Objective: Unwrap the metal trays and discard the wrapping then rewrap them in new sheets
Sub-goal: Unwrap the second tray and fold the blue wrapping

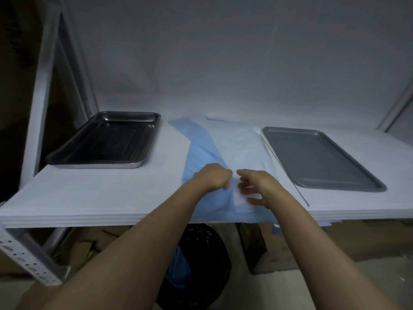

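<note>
Both trays bare on shelf (89,193): deep dark tray (107,139) at L, flat grey tray (319,157) at R, blue sheet (201,144) between. L hand (212,179) pinches the sheet's near fold, fingers curled; R hand (254,186) half-open, fingertips (243,190) on white ply (241,148), gripping nothing. Rec: pull sheet flat and square before seating a tray.

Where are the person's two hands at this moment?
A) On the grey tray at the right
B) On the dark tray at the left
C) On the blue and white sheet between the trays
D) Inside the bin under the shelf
C: the left hand and the right hand both meet the sheet, which lies between the dark tray and the grey tray.
</note>
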